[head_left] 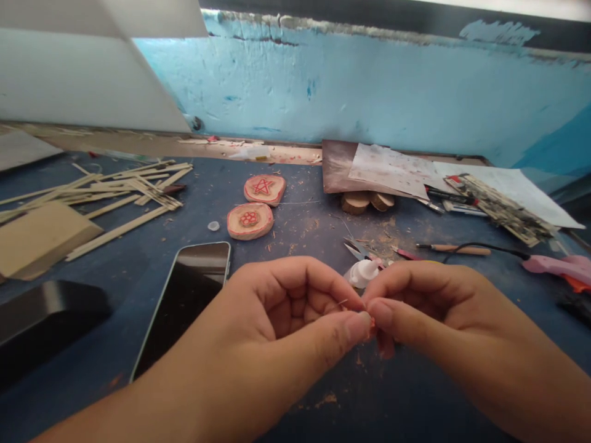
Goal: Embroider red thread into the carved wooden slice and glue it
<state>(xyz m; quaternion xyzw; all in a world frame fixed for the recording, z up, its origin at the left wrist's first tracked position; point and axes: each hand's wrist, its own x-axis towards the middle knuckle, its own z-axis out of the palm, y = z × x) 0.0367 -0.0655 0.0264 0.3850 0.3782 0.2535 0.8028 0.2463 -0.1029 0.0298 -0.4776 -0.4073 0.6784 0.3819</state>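
My left hand [300,326] and my right hand [425,307] meet at the fingertips in the lower middle, thumbs and forefingers pinched together. Between them is a small orange-red piece [370,326], mostly covered by the fingers, so its kind is unclear. A thin pale strand [342,303], perhaps thread or wire, pokes out by my left forefinger. Just behind the fingertips lies a white squeeze bottle [362,272]. Farther back are two wood slices, one with a red star [263,188] and one with a red flower [250,220].
On the left lie thin wooden sticks [120,191], a wooden block [46,237], a black case [50,314] and a phone [184,295]. Scissors [355,249], a wooden-handled tool [457,249] and a pink corded tool [554,267] are on the right. Papers [388,169] rest near the wall.
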